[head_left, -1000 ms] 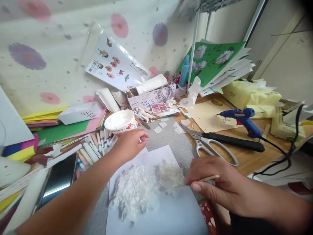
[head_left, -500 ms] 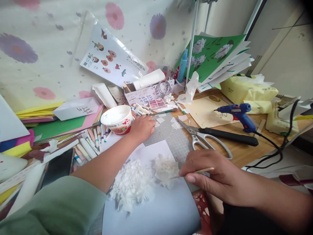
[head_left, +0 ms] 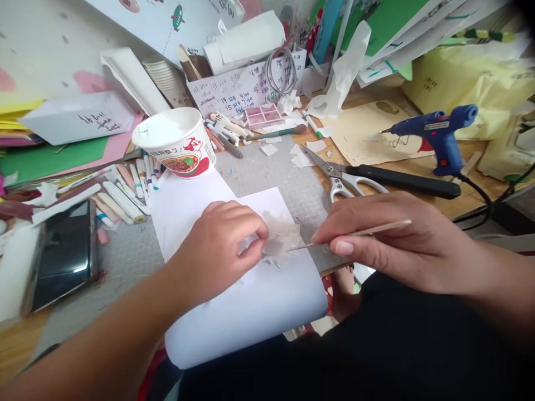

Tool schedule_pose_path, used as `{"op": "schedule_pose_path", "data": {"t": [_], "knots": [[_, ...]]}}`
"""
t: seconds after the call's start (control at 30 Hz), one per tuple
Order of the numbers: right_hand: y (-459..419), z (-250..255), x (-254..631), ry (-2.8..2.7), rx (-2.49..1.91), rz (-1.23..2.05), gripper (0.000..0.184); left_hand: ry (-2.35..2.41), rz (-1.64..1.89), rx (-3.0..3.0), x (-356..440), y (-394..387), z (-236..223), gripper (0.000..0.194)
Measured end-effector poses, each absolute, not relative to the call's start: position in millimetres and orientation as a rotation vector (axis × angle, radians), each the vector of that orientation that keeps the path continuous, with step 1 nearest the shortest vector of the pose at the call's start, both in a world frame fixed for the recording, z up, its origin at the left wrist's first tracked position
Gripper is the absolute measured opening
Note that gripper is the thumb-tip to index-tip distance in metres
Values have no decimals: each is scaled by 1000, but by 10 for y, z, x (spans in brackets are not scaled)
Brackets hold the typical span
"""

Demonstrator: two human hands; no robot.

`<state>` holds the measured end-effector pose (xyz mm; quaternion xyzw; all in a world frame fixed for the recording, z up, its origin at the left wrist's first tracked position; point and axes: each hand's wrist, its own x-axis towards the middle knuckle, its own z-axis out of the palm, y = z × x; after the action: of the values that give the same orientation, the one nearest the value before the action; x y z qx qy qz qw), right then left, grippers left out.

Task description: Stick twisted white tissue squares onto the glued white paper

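Observation:
My right hand (head_left: 388,239) grips a thin wooden stick (head_left: 387,226) between thumb and fingers, its tip pointing left at a small, ruffled white paper flower (head_left: 284,231). Whether the tip touches the flower or stops just short, I cannot tell. My left hand (head_left: 225,245) is closed in a pinch at the flower's left side, with a small piece of thin paper (head_left: 273,247) at its fingertips. Both hands are above a white paper sheet (head_left: 267,295) that curls down over the table's front edge. My left hand and forearm hide what lies behind them.
Behind are a paper bowl (head_left: 173,139), a brush (head_left: 280,132), paper scraps (head_left: 301,160) and a pink palette (head_left: 263,115). Scissors (head_left: 346,181) and a blue glue gun (head_left: 445,139) with a cord lie right. Markers (head_left: 121,197) and a phone (head_left: 64,253) lie left.
My left hand has come back from the paper scraps beside the bowl to the small flower, now pinching a piece. The larger white flower is no longer visible. The view has tilted down.

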<state>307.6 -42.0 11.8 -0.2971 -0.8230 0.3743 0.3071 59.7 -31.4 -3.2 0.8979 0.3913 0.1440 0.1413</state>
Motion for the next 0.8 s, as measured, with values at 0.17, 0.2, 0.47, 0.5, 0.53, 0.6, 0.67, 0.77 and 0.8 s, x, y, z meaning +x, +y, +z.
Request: {"op": "schedule_pose_path", "data": {"t": [0.17,0.2,0.47,0.5,0.53,0.6,0.67,0.77,0.8], "knots": [[-481,153,3095,-1938,-984,964,16,1036,357,2619,604,-333,-116,15],[-491,159,3086,-1897,-1022,948,17,1017,339,2628,606,-336,-109,15],[-442,144,2917,-1958,-1026,861,18,965,282,2646,598,-370,-82,14],[-429,136,2900,-1992,-1024,844,19,966,277,2650,599,-365,-90,14],[-418,129,2887,-2026,-1015,830,20,972,271,2655,602,-358,-100,13],[-403,122,2867,-2074,-996,806,20,987,262,2663,608,-346,-120,14],[-396,124,2852,-2082,-993,793,21,998,263,2666,611,-340,-136,14],[-387,135,2828,-2092,-1002,778,27,995,258,2662,606,-344,-148,13],[-382,138,2819,-2109,-997,779,29,994,257,2661,604,-348,-150,13]]}}
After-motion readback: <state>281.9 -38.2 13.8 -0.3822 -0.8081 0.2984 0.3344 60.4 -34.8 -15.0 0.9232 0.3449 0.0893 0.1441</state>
